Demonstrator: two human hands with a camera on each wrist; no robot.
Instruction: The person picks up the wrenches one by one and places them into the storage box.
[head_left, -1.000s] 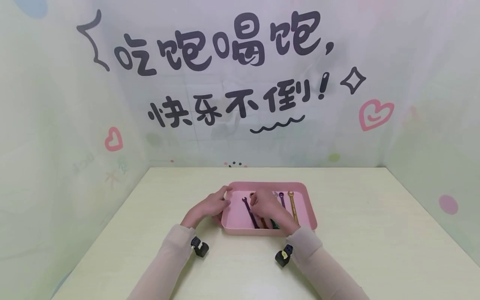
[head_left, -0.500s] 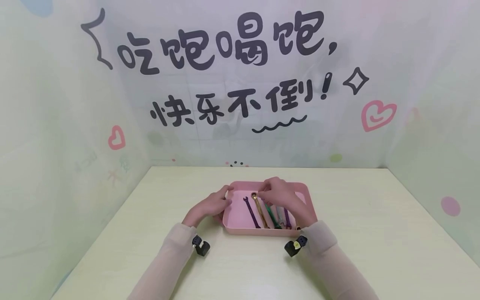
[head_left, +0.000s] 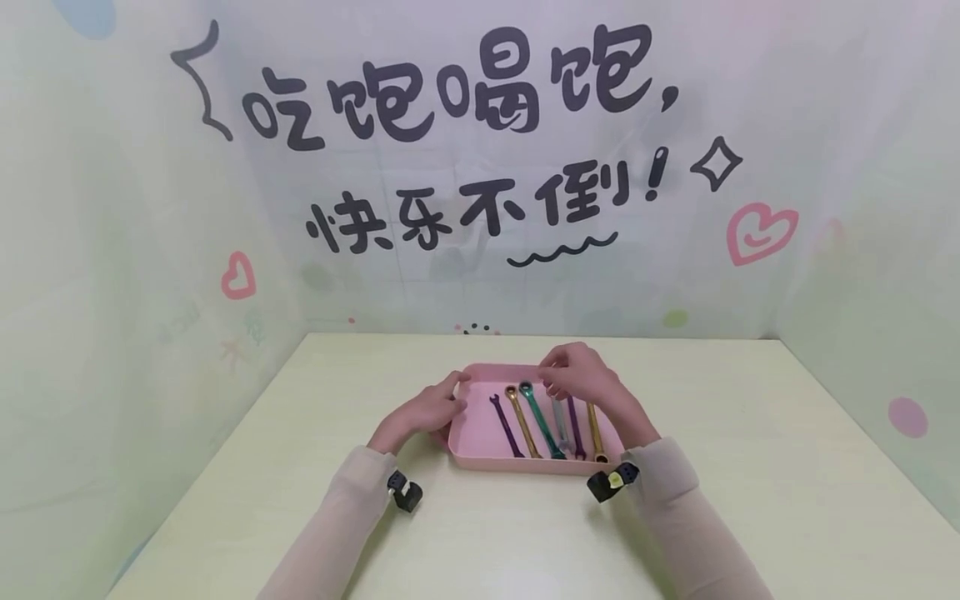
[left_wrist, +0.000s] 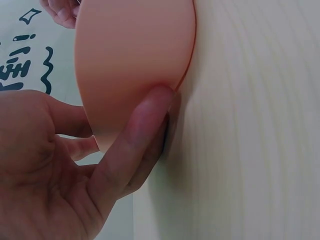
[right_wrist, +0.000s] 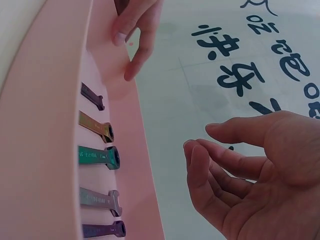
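A pink rectangular tray (head_left: 476, 433) lies on the table with several wrenches side by side in it. From the left, they are a purple wrench (head_left: 505, 423), a gold wrench (head_left: 522, 421), a green wrench (head_left: 543, 419), a silver wrench (head_left: 560, 427), another purple wrench (head_left: 576, 429) and another gold wrench (head_left: 596, 433). My left hand (head_left: 423, 411) grips the tray's left end; the left wrist view has its fingers and thumb against the tray wall (left_wrist: 135, 45). Above the tray's back right part hovers my right hand (head_left: 581, 372), fingers loosely bent and holding nothing.
The pale wooden table (head_left: 735, 467) reaches back to a printed cloth wall (head_left: 420, 292) with dark lettering. Similar cloth stands on both sides. A small black camera (head_left: 405, 492) sits on the left wrist and another camera (head_left: 611, 482) on the right.
My right hand has lifted away from the wrenches and moved right and back, uncovering the left gold, green and silver wrenches. My left hand stays on the tray.
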